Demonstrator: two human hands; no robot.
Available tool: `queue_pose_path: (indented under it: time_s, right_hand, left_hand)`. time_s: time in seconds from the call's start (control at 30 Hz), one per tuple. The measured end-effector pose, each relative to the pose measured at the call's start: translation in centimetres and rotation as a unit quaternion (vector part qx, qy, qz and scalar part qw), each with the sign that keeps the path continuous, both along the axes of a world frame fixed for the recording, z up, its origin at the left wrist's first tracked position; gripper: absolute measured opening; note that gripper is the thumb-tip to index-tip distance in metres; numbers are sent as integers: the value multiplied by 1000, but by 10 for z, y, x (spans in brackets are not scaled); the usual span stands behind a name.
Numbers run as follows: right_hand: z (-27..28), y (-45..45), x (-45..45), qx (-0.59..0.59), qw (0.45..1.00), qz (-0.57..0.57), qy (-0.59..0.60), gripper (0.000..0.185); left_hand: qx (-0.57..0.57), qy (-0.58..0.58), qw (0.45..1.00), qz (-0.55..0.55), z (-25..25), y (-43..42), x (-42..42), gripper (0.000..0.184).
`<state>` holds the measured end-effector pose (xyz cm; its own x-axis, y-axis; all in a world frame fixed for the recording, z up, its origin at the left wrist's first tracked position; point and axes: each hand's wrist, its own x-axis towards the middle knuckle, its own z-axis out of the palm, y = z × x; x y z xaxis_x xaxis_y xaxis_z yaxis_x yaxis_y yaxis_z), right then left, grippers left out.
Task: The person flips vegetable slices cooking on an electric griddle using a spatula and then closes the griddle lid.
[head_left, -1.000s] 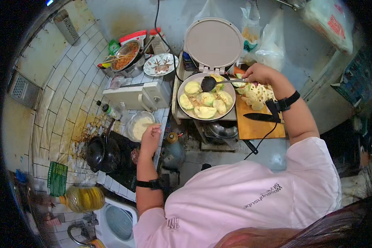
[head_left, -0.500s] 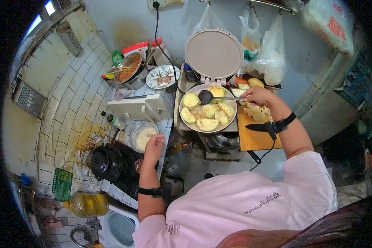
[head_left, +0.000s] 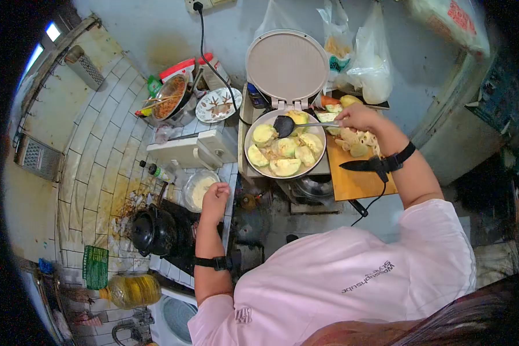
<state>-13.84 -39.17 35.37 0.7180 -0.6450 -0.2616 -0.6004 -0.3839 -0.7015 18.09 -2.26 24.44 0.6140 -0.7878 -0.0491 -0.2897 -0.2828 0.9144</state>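
My right hand (head_left: 360,117) is closed round the grey handle of a black-headed spatula (head_left: 284,126). The spatula's head rests among pale yellow, green-edged slices (head_left: 285,167) that look coated in egg or batter. They lie in the round pan of an electric griddle (head_left: 249,151), whose lid (head_left: 287,64) stands raised behind. My left hand (head_left: 215,202) has its fingers curled together at the right rim of a clear bowl (head_left: 191,199) of creamy batter. What those fingers hold, if anything, is hidden.
Right of the griddle, cut food pieces lie on a wooden cutting board (head_left: 360,184), with a black knife (head_left: 357,166) beside my wrist. A patterned plate (head_left: 218,105) and a pot of reddish food (head_left: 170,98) stand back left. A black pot (head_left: 150,230) sits front left.
The spatula's head has turned a little and sits slightly higher against the slices. My left hand stays by the bowl, its fingers more curled. The whole view has shifted slightly.
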Motion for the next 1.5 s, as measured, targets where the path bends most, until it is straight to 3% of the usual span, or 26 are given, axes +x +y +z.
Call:
queue_pose_path:
  time_s: [0.23, 0.27, 0.5, 0.53, 0.97, 1.13, 1.3, 1.33, 1.5]
  right_hand:
    - [46, -6, 19, -90, 993, 60, 52, 18]
    - [49, -10, 21, -28, 997, 23, 61, 17]
    - [29, -6, 31, 76, 995, 16, 57, 16]
    - [44, 4, 25, 77, 995, 5, 60, 15]
    - [-15, 16, 17, 186, 982, -21, -7, 20]
    - [13, 12, 10, -16, 999, 25, -12, 20]
    - [44, 25, 3, -247, 965, 86, -9, 22]
    - [52, 31, 5, -254, 964, 73, 18, 29]
    - [61, 40, 7, -285, 955, 78, -8, 29]
  left_hand:
    - [-7, 26, 999, -21, -8, -1, 0, 21]
    - [-5, 27, 999, -22, -7, -1, -2, 21]
    - [-15, 16, 1000, -12, 0, 2, -10, 20]
    - [-7, 18, 1000, 0, 2, 3, -11, 20]
    - [-4, 5, 1000, -8, 6, 5, -7, 20]
    - [7, -14, 1000, -5, 9, 1, -5, 19]
    - [20, -9, 1000, -16, 9, 0, -9, 19]
    - [23, -13, 1000, -15, 10, 0, -11, 20]
    - [18, -14, 1000, -13, 10, -1, -10, 18]
